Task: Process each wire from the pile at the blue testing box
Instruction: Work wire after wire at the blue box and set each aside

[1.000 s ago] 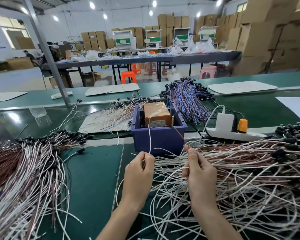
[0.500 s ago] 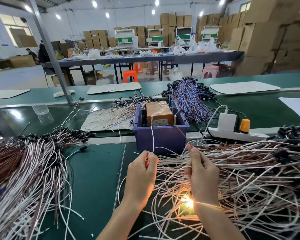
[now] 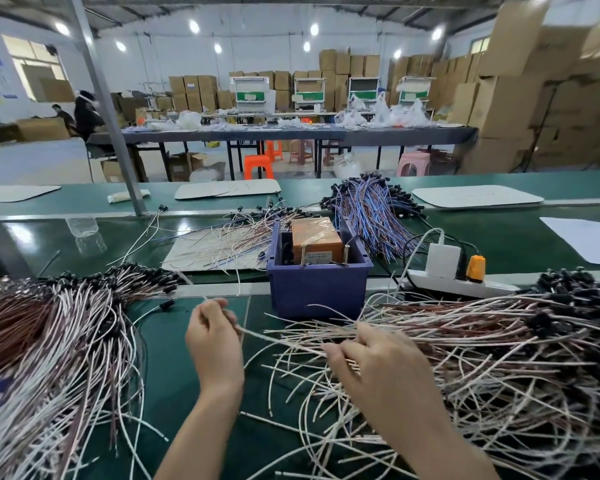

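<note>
Seemingly left hand (image 3: 212, 336) fingers pinch a wire (image 3: 274, 339); right hand (image 3: 378, 358) grip is unclear.

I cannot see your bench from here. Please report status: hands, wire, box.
Left hand pinching one white wire. Right hand down in right pile, grip unclear. Blue testing box behind hands, no wire on it. Nothing blocking.

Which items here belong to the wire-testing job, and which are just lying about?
In the job:
blue testing box
wire pile on the right
wire pile on the left
left hand, holding a wire
right hand

Lying about:
power strip
blue-wire bundle
white paper
</note>
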Demonstrator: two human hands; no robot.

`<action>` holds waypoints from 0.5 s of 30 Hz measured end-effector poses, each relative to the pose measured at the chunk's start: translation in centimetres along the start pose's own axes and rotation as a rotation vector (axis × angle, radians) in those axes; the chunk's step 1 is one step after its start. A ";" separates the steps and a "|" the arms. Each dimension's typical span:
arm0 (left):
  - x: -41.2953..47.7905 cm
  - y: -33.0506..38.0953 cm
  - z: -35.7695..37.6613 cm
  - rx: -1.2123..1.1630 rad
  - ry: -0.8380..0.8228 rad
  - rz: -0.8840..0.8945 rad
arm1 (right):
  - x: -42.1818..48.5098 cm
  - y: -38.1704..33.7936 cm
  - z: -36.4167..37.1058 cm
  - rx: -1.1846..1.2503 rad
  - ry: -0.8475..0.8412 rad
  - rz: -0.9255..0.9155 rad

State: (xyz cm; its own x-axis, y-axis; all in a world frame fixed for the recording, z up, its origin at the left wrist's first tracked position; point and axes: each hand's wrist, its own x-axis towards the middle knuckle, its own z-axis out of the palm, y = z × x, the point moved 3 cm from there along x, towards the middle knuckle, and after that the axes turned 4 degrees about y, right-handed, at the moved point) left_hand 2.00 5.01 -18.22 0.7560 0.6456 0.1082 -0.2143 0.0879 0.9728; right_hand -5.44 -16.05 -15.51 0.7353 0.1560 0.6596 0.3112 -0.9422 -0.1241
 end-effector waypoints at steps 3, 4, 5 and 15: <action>-0.1 0.0 0.1 0.155 -0.115 0.135 | 1.8 2.2 -3.1 -0.120 0.057 -0.067; -0.5 -0.1 0.4 0.172 -0.170 0.140 | 2.6 3.5 -4.4 -0.166 0.104 -0.075; -1.0 -0.2 0.8 0.181 -0.227 0.128 | 3.3 5.1 -5.8 -0.217 0.149 -0.074; -3.0 -0.3 2.4 0.344 -0.397 0.296 | 1.7 16.9 -11.0 -0.251 -0.260 0.331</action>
State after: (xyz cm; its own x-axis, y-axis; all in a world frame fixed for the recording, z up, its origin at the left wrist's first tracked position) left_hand 1.29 1.24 -18.36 0.8823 0.2664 0.3880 -0.2884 -0.3453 0.8931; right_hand -5.55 -34.93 -8.29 0.9062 -0.1248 0.4040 -0.0953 -0.9911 -0.0925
